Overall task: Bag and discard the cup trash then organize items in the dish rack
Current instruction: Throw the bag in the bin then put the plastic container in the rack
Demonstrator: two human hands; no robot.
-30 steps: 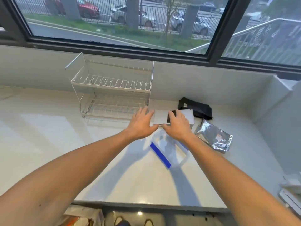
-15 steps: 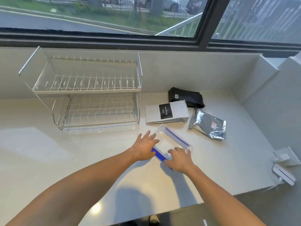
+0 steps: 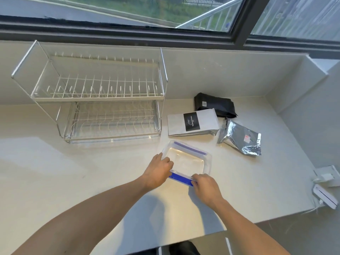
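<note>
A clear plastic container (image 3: pixel 185 161) with blue clip strips lies flat on the white counter in front of me. My left hand (image 3: pixel 158 171) grips its near left corner with fingers curled over the rim. My right hand (image 3: pixel 206 186) pinches the near edge by the blue strip. A two-tier wire dish rack (image 3: pixel 95 100) stands empty at the back left. To the right of the rack lie a white pouch with a black label (image 3: pixel 193 122), a black pouch (image 3: pixel 215 104) and a crumpled silver foil pouch (image 3: pixel 241 138).
The white counter (image 3: pixel 55 172) ends in a raised wall on the right and a window sill behind. White devices (image 3: pixel 325 184) sit at the counter's right edge. A dark shape shows below the counter's front edge.
My hands left the white pouch and came back to the clear container. Both now grip its near edge. The view has tilted down and closer to the counter.
</note>
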